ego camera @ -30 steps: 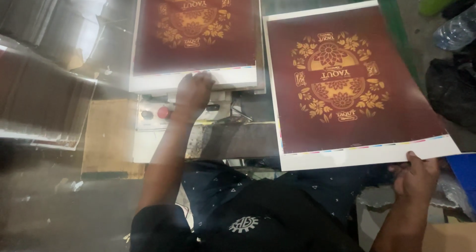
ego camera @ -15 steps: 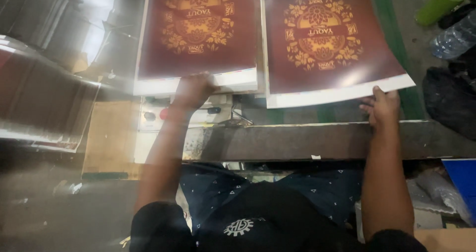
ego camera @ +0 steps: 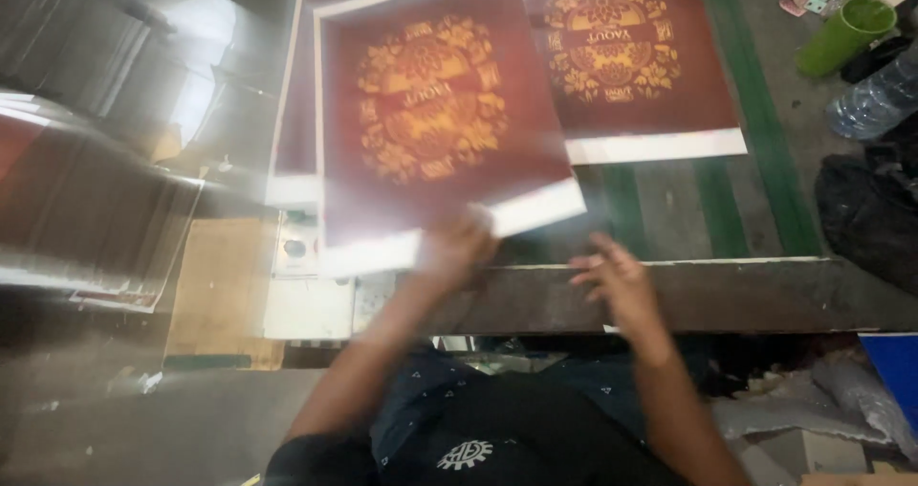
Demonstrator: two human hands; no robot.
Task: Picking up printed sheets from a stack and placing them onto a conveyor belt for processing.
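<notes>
Workshop setting, viewed from above: a dark counter (ego camera: pixel 688 299) with a pale front edge runs left to right, grey floor with green stripes (ego camera: pixel 755 113) beyond it.

Left hand (ego camera: pixel 457 249): motion-blurred, at the lower right edge of a lifted printed sheet (ego camera: pixel 435 122), maroon with a gold ornamental design and white margins. Fingers appear closed on the sheet's white bottom margin, though blur hides the exact grip. The sheet is tilted, its bottom edge slanting up to the right, and its near corner overhangs the counter's front edge.

Under it, a stack of like sheets (ego camera: pixel 292 113) shows along the left side only; its white lower corner sits just above a small white control box (ego camera: pixel 306 276).

Second printed sheet (ego camera: pixel 626 55) lies flat to the right, its left edge tucked behind the lifted sheet, its white bottom margin clear of the counter edge.

Right hand (ego camera: pixel 617 280): over the counter's front edge, fingers spread, holding nothing, well apart from both sheets.

Open room: bare floor between the second sheet's margin and the counter. Right side is crowded with a green cup (ego camera: pixel 846 34), a clear plastic bottle (ego camera: pixel 875 99) and a black bag (ego camera: pixel 870 213). A cardboard piece (ego camera: pixel 225 290) lies at lower left.
</notes>
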